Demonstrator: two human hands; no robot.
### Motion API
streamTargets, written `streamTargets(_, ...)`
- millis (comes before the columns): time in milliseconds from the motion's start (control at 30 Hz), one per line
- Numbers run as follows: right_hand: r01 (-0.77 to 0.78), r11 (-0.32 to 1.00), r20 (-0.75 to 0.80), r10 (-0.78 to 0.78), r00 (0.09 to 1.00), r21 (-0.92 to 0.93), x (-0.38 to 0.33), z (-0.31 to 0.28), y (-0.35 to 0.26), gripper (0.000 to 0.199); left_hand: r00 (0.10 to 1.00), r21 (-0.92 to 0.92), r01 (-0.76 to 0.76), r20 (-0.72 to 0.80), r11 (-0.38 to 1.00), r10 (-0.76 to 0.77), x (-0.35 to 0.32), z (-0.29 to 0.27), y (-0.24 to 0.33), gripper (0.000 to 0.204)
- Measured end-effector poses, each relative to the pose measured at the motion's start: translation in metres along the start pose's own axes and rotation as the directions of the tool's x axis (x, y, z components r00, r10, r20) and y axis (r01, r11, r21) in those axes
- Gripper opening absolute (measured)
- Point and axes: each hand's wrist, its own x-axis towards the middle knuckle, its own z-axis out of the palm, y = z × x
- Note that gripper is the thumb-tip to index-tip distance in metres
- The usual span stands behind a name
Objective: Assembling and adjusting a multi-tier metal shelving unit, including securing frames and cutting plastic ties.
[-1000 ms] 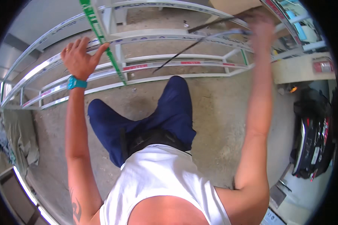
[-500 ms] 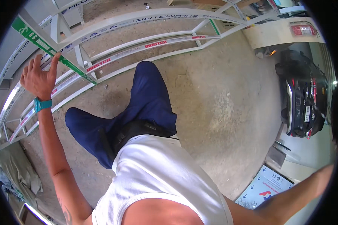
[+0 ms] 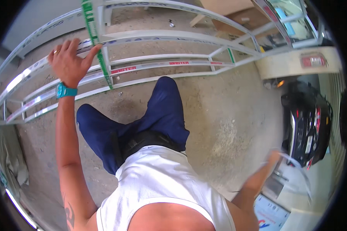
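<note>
My left hand (image 3: 68,58), with a teal watch on the wrist, lies spread on a pale metal stud frame (image 3: 169,35) that rests on the concrete floor. Its thumb tip touches a long green bar (image 3: 91,29) running across the frame rails. My right hand (image 3: 273,158) is low at the right, blurred by motion, with a pale smear beside it that I cannot identify. I am kneeling in dark blue trousers (image 3: 158,115) just short of the frame.
A black case with red parts (image 3: 306,123) stands at the right. Beyond the frame lie cardboard pieces (image 3: 227,9), and a beige block (image 3: 297,63) sits at its right end. A printed sheet (image 3: 272,213) lies near my right elbow.
My right hand has left the frame's upper right rail and swung down to the lower right. My left hand has stayed on the frame by the green bar.
</note>
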Motion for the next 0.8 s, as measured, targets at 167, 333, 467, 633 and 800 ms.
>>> streamTargets(167,-0.022,0.954,0.326,-0.080,0.942,0.297,-0.145,-0.088,-0.109,0.048,0.998,-0.052,0.021,-0.066,0.998,-0.025,-0.010,0.015,-0.007,0.070)
streamTargets(333,-0.170,0.852,0.666,-0.246,0.704,0.495,-0.226,0.058,-0.139,0.056,0.998,-0.045,0.015,-0.058,0.999,-0.018,-0.013,0.012,-0.012,0.070)
streamTargets(467,-0.241,0.728,0.663,-0.369,0.652,0.642,-0.220,0.174,-0.167,0.061,0.998,-0.081,0.007,-0.056,0.997,-0.012,-0.011,0.014,-0.002,0.070)
streamTargets(633,-0.367,0.100,0.378,-0.340,0.861,0.925,-0.052,0.041,-0.289,0.042,0.999,-0.058,0.037,0.011,0.998,-0.036,-0.009,0.005,-0.004,0.069)
streamTargets(800,-0.044,-0.461,-0.187,-0.443,0.877,0.886,-0.025,-0.126,-0.434,0.018,0.999,-0.071,0.043,-0.001,0.997,-0.043,-0.009,0.003,-0.006,0.068)
